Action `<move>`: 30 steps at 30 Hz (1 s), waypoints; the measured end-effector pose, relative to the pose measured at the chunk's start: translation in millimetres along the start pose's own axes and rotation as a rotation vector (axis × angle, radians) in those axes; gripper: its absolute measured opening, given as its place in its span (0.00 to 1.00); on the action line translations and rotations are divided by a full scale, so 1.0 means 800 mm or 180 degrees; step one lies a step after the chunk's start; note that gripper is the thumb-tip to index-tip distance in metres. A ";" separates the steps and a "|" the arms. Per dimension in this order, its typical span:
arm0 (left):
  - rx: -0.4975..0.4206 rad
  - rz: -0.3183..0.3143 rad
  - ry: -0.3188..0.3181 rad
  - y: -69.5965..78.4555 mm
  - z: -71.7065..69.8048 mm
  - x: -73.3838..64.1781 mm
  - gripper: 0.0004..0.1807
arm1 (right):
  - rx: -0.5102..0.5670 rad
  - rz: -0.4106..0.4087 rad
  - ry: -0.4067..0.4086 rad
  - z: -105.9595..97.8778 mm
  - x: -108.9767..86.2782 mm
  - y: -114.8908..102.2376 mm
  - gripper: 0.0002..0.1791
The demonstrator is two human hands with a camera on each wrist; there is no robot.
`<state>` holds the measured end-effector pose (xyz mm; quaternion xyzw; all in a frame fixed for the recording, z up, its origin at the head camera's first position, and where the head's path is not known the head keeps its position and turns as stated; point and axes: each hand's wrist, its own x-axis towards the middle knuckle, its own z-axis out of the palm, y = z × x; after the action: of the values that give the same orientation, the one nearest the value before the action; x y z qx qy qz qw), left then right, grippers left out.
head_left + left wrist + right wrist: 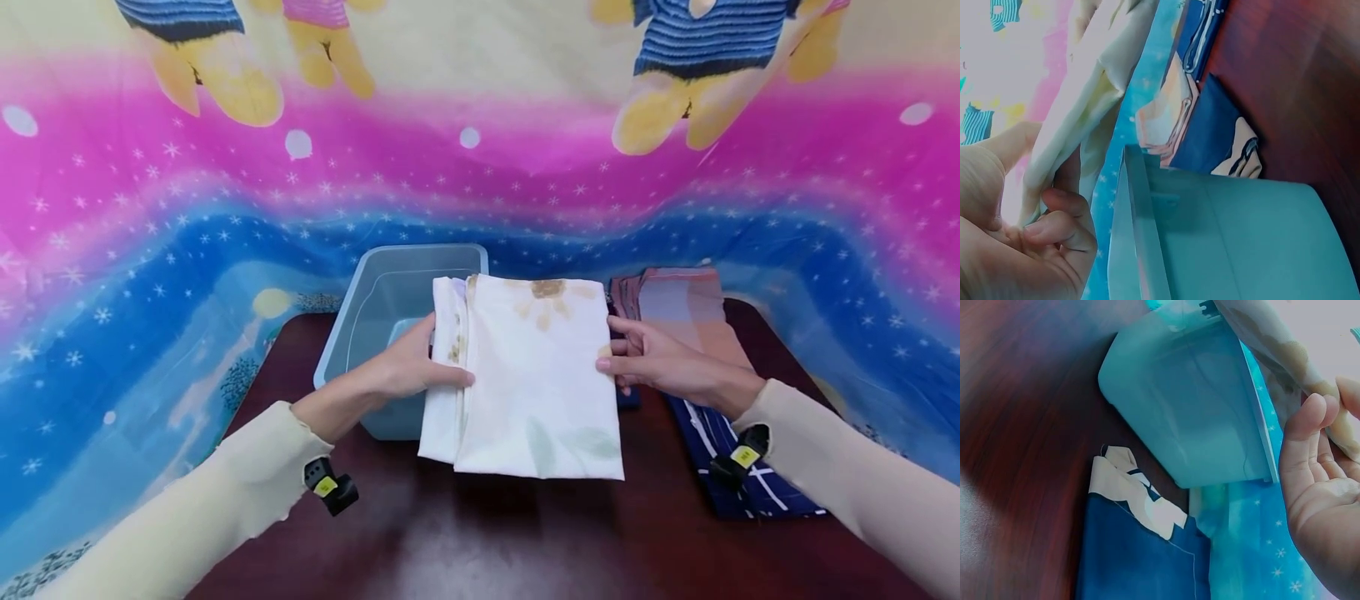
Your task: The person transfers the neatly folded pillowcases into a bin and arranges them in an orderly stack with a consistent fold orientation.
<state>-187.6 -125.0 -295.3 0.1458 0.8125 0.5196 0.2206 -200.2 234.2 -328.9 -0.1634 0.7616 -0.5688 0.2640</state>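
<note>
A folded white cloth (536, 375) printed with a tan flower and pale green leaves is held up over the table between both hands. On its left side, my left hand (405, 362) grips the folded layers, thumb in front and fingers behind. My right hand (660, 358) pinches the right edge between thumb and fingers. The left wrist view shows the cloth (1085, 94) edge-on, its layers pressed between thumb and curled fingers. In the right wrist view the right hand (1329, 487) has fingertips on both sides of the cloth's edge.
Behind the cloth to the left stands a blue-grey plastic bin (393, 425). A folded navy cloth with cream trim (1141, 556) lies beside it. Farther right lie a pink, grey and orange cloth (678, 304) and a navy cloth with white lines (780, 492). A printed curtain (480, 183) borders the dark table (525, 558).
</note>
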 end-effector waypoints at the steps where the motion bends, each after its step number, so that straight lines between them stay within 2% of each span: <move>1: 0.0017 0.0011 -0.0015 -0.001 -0.002 0.000 0.47 | 0.0003 -0.0013 -0.0001 0.001 0.001 -0.002 0.51; 8: 0.0197 -0.0012 -0.0020 -0.003 -0.016 0.000 0.44 | 0.0049 0.0037 0.0008 0.007 0.010 -0.014 0.51; 11: 0.0235 0.0038 -0.0044 -0.003 -0.023 0.000 0.43 | 0.0074 0.0063 0.0010 0.010 0.017 -0.018 0.51; 15: 0.0260 -0.0018 -0.0036 -0.002 -0.032 0.000 0.43 | 0.0079 0.0096 0.0031 0.013 0.025 -0.022 0.52; 25: 0.0545 -0.0048 -0.0066 -0.008 -0.056 0.004 0.40 | 0.0231 0.0031 -0.0022 0.023 0.048 -0.026 0.50; 30: 0.0577 -0.0051 -0.0126 -0.010 -0.065 0.007 0.40 | 0.0213 0.0027 -0.0014 0.027 0.056 -0.026 0.51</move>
<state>-218.9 -166.6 -284.5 0.1689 0.8528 0.4391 0.2267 -224.8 186.6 -323.0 -0.1526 0.7423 -0.5924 0.2734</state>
